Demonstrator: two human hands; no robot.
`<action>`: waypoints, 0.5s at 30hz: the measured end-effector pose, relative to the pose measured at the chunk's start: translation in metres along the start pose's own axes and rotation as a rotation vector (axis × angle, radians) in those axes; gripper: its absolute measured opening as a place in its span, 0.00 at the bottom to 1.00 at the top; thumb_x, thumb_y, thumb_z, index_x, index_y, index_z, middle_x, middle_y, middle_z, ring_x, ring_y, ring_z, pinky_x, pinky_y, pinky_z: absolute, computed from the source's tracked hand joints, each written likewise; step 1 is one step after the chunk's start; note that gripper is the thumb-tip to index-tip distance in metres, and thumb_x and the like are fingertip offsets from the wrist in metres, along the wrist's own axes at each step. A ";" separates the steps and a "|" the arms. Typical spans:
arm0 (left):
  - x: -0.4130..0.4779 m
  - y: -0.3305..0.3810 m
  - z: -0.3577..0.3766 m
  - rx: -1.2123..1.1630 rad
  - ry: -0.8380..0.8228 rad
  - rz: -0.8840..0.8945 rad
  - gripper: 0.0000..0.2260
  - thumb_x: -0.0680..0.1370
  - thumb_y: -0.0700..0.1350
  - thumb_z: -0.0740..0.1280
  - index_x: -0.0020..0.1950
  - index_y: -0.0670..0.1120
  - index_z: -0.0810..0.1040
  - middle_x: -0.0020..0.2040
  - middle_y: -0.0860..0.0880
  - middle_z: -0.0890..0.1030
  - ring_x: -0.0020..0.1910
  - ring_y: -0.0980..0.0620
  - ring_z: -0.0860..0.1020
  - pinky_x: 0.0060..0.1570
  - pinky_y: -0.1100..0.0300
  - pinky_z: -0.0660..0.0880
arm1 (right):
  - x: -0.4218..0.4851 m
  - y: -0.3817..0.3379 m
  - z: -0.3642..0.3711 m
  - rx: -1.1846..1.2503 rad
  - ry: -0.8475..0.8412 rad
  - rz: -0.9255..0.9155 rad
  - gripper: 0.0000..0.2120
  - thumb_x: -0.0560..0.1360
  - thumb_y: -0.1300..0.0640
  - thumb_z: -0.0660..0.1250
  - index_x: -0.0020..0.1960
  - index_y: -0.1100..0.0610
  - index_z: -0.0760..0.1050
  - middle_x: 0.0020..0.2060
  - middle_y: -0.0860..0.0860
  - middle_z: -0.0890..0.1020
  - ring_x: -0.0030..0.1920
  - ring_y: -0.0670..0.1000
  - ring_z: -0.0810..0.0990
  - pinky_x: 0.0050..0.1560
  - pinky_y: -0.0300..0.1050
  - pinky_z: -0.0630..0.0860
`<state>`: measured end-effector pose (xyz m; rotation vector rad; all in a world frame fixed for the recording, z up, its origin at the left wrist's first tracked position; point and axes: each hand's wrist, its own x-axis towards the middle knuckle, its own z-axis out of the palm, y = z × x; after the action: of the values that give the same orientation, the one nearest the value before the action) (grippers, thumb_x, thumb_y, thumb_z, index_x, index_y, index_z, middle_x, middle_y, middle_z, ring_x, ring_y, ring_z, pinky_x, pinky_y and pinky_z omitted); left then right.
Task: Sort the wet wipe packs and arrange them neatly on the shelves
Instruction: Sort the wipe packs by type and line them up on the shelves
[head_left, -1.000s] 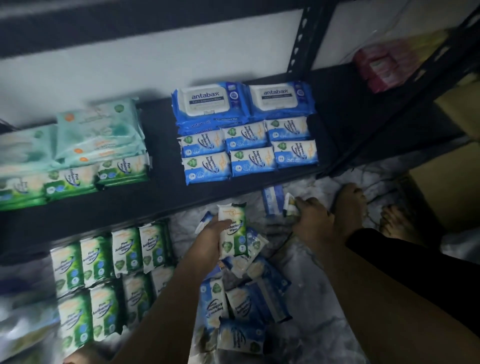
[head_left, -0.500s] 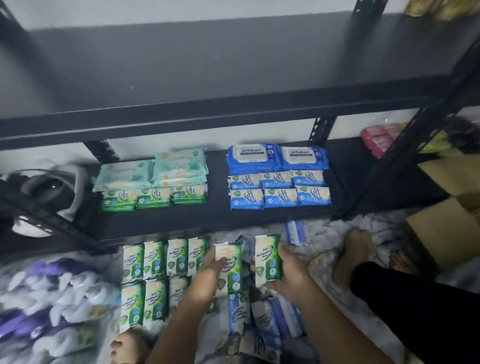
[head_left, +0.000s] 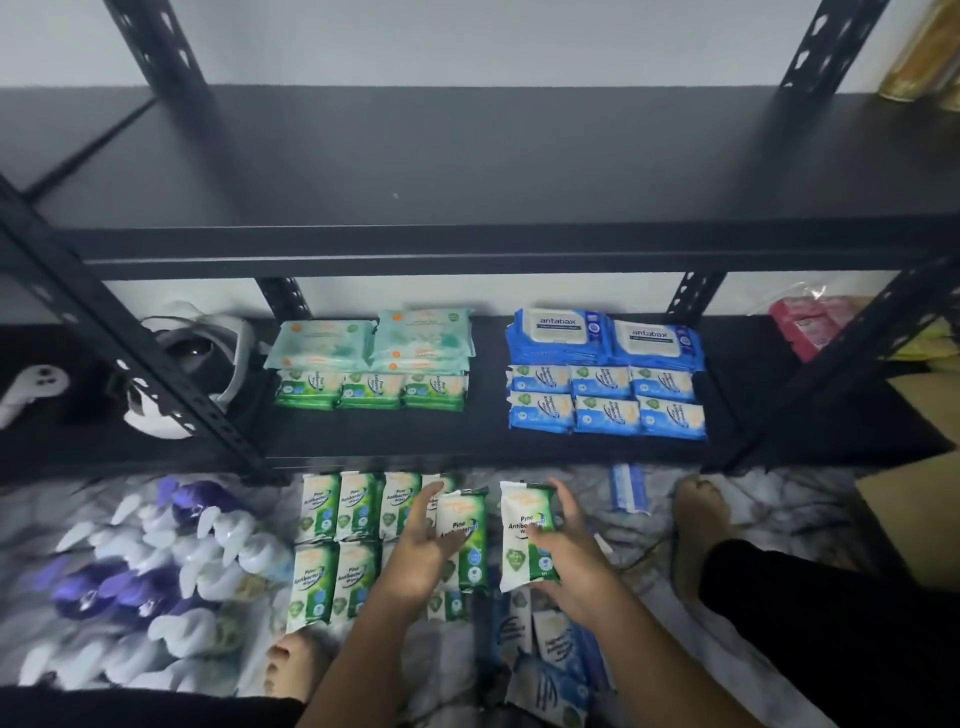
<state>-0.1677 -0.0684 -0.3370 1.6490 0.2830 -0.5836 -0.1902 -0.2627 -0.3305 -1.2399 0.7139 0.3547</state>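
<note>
Both hands gripping: left hand (head_left: 423, 556) clutching green pine wipe pack (head_left: 464, 540), right hand (head_left: 569, 564) clutching second green pack (head_left: 524, 538), both hovering lower centre over floor packs (head_left: 337, 545), below shelf rows (head_left: 605, 384).

This looks like a home storage corner, not a shop. A black metal rack (head_left: 467, 244) stands against a plain white wall (head_left: 467, 36), bare feet (head_left: 698, 512) rest on the marble-pattern floor (head_left: 779, 499), and a VR headset (head_left: 192, 358) lies at middle left.
</note>
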 end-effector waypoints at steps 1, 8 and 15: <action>0.002 -0.004 -0.004 0.012 0.021 -0.011 0.25 0.81 0.39 0.68 0.74 0.59 0.66 0.36 0.50 0.73 0.26 0.57 0.69 0.26 0.65 0.68 | 0.003 0.002 0.003 -0.046 0.007 -0.030 0.31 0.79 0.71 0.64 0.69 0.38 0.68 0.61 0.54 0.79 0.52 0.62 0.84 0.43 0.58 0.83; 0.014 -0.027 -0.024 0.071 0.080 -0.084 0.24 0.79 0.34 0.69 0.69 0.55 0.68 0.47 0.38 0.82 0.28 0.54 0.74 0.26 0.61 0.69 | 0.026 0.023 0.017 -0.279 0.026 -0.075 0.33 0.75 0.73 0.68 0.68 0.41 0.70 0.53 0.50 0.82 0.46 0.52 0.84 0.41 0.46 0.83; 0.039 -0.060 -0.044 0.086 0.194 -0.162 0.26 0.78 0.30 0.68 0.66 0.58 0.71 0.47 0.41 0.84 0.33 0.47 0.76 0.28 0.59 0.71 | 0.062 0.057 0.027 -0.444 0.068 -0.083 0.35 0.71 0.69 0.73 0.59 0.29 0.72 0.57 0.51 0.82 0.53 0.52 0.84 0.49 0.53 0.84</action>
<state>-0.1558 -0.0206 -0.4054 1.7795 0.5437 -0.5632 -0.1709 -0.2278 -0.4094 -1.7028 0.6581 0.4175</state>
